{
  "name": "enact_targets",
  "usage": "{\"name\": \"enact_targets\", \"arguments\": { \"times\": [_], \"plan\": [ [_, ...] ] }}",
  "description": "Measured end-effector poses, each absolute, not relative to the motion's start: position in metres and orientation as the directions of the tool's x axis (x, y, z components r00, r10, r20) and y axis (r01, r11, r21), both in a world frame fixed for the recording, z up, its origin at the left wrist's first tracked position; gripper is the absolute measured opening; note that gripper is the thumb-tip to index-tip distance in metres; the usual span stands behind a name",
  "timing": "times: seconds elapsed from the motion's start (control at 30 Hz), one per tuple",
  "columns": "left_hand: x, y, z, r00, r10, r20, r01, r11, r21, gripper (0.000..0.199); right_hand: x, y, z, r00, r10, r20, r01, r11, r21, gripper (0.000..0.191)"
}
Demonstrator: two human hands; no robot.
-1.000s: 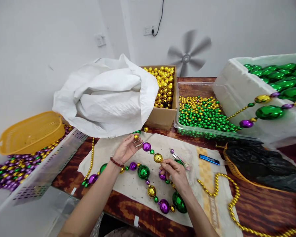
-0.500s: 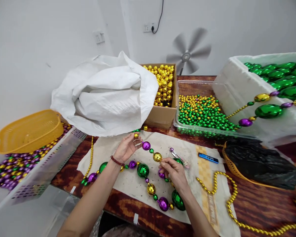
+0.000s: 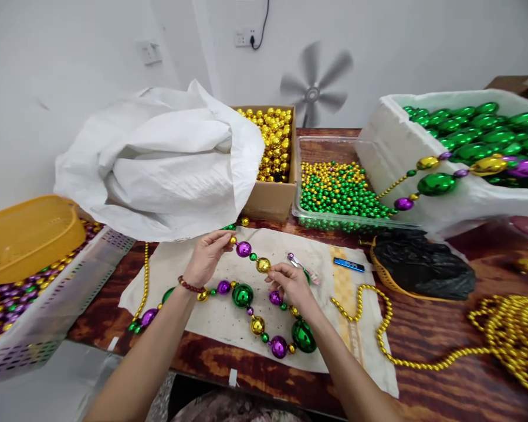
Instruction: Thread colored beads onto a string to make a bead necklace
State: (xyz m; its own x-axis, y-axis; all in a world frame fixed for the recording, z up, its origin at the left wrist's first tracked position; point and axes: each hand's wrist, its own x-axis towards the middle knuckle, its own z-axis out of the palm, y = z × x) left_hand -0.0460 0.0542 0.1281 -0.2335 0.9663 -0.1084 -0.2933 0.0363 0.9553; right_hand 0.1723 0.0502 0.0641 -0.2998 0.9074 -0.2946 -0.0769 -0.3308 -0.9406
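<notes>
Strand of shiny purple, green and gold round beads (image 3: 242, 295), long run threaded; left hand (image 3: 205, 258) pinching small gold bead (image 3: 233, 240); right hand (image 3: 293, 286) pinching strand beside larger gold bead (image 3: 263, 265); remainder unclear.

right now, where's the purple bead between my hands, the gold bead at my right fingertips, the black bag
Purple bead (image 3: 243, 249), head view, its middle
Gold bead (image 3: 263, 265), head view, its middle
Black bag (image 3: 422, 264), head view, crumpled middle

- A pale wall (image 3: 92, 35) stands behind a glossy red-brown table (image 3: 435, 319) in even light.
- A black cord (image 3: 265, 20) hangs plugged into a socket (image 3: 242, 39).
- A fan (image 3: 312, 94), its blades blurred, stands beyond the table's far edge.
</notes>
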Motion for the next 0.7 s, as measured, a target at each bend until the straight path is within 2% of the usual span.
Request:
{"name": "enact_targets", "arguments": {
  "times": [0.13, 0.27, 0.4, 0.57, 0.63, 0.7],
  "plan": [
    [-0.046, 0.052, 0.139, -0.297, 0.955, -0.006, -0.152, -0.041, 0.987, 0.029, 0.167, 0.052, 0.068, -0.33, 0.903, -0.277, -0.049, -0.309, -0.95, 0.024],
    [-0.044, 0.047, 0.152, -0.316, 0.938, 0.143, 0.074, -0.125, 0.989, 0.025, 0.16, 0.053, 0.069, -0.366, 0.891, -0.268, 0.004, -0.286, -0.958, 0.024],
    [-0.041, 0.044, 0.163, -0.262, 0.911, 0.317, 0.327, -0.226, 0.918, 0.02, 0.162, 0.057, 0.067, -0.377, 0.887, -0.266, 0.104, -0.245, -0.964, 0.019],
    [-0.034, 0.041, 0.18, -0.203, 0.853, 0.482, 0.54, -0.313, 0.781, 0.014, 0.181, 0.069, 0.073, -0.387, 0.886, -0.257, 0.252, -0.166, -0.953, 0.016],
    [-0.03, 0.041, 0.189, -0.173, 0.829, 0.532, 0.57, -0.356, 0.741, 0.013, 0.188, 0.075, 0.083, -0.377, 0.899, -0.223, 0.331, -0.093, -0.939, 0.017],
    [-0.027, 0.041, 0.198, -0.146, 0.809, 0.569, 0.573, -0.4, 0.715, 0.012, 0.192, 0.08, 0.097, -0.381, 0.916, -0.126, 0.479, 0.079, -0.874, 0.019]
  ]
}}
